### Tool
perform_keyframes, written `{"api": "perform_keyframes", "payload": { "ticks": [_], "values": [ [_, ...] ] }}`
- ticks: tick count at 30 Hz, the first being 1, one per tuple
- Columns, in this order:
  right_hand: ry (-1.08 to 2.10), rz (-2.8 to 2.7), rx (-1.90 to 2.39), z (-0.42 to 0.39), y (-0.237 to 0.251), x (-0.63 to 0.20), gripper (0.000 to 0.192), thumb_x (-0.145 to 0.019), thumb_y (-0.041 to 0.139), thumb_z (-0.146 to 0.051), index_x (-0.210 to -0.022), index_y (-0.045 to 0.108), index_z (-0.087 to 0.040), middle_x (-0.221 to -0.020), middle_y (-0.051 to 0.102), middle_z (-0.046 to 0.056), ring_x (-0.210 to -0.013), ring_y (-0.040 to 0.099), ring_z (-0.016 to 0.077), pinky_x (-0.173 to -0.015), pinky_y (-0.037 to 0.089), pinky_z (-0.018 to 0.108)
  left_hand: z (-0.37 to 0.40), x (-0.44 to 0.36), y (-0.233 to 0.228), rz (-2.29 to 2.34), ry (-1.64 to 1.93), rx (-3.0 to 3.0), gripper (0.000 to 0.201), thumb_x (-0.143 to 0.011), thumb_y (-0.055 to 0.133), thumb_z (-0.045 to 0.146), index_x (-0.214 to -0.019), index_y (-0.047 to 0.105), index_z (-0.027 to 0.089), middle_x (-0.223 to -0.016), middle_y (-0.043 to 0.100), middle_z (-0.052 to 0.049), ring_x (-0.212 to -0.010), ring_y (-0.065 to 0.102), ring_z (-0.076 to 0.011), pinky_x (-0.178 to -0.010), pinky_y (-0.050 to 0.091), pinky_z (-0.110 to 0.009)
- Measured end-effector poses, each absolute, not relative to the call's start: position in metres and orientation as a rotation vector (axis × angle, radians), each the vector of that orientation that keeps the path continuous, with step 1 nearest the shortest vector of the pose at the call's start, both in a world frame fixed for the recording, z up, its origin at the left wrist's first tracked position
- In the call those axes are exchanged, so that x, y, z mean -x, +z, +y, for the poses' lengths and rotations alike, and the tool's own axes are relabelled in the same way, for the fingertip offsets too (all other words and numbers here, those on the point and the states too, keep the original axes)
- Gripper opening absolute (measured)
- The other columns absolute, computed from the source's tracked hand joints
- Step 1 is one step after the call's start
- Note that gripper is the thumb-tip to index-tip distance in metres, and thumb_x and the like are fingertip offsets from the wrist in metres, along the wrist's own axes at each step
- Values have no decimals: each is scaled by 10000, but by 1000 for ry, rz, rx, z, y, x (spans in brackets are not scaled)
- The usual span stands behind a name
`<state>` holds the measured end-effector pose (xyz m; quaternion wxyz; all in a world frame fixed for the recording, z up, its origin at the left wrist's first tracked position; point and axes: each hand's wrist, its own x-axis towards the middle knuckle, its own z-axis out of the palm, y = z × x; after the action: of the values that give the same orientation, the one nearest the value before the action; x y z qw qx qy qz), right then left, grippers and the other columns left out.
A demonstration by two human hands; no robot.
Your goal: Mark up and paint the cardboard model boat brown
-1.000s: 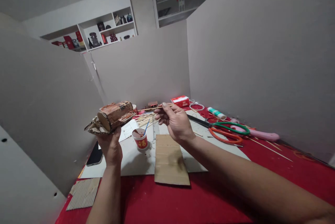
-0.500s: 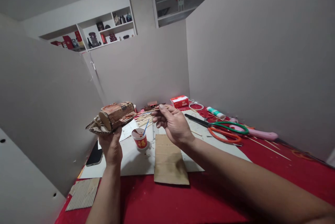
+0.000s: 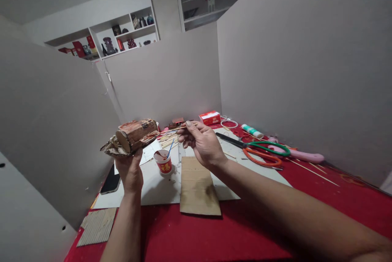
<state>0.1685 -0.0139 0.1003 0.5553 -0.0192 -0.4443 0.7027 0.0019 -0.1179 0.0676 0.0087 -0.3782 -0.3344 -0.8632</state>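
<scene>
The left hand (image 3: 130, 172) grips a brown log-like craft model (image 3: 132, 136) from below, raised over the red counter (image 3: 214, 237). The right hand (image 3: 202, 143) pinches a thin stick (image 3: 170, 130), its tip at the model's end. Pressed hard, that stick could well snap, or the model tip onto the paint cup (image 3: 163, 161) below
</scene>
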Motion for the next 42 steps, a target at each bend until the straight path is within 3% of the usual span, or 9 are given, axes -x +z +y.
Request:
{"api": "perform_keyframes", "payload": {
  "ticks": [10,15,23,32,42],
  "values": [
    [1659,-1024,39,-17,101,-170,373,-659,836,-488,-765,658,-178,-643,740,16,-445,640,105,-354,460,158,-117,0,68,-1070,-2635,1173,561,-609,871,260,-1127,658,232,-1125,736,-53,-1065,681,-230,-1052,469,-439],
    [1669,-1040,45,-17,100,-169,431,-592,867,-523,-755,664,-178,-632,739,13,-443,640,107,-351,463,157,-117,-2,70,-1010,-2641,1180,602,-606,867,214,-1168,652,246,-1168,723,-51,-1089,674,-233,-1061,460,-442],
    [1650,-1005,85,-4,99,-171,364,-662,838,-472,-762,646,-179,-628,733,11,-448,640,100,-359,454,148,-117,4,66,-1013,-2672,1142,680,-618,865,201,-1242,603,265,-1231,698,-55,-1154,646,-239,-1077,441,-449],
    [1693,-1035,53,-20,99,-170,397,-605,865,-499,-735,672,-177,-635,737,15,-451,633,104,-359,453,160,-116,3,65,-1051,-2585,1213,668,-664,848,229,-1271,572,260,-1292,667,-64,-1195,626,-244,-1077,446,-428],
    [1710,-1002,63,-12,101,-174,337,-685,831,-448,-777,647,-181,-645,734,7,-463,639,98,-371,453,153,-116,5,65,-1064,-2573,1210,660,-667,845,252,-1268,574,267,-1281,666,-61,-1191,629,-248,-1091,433,-445]
  ]
}}
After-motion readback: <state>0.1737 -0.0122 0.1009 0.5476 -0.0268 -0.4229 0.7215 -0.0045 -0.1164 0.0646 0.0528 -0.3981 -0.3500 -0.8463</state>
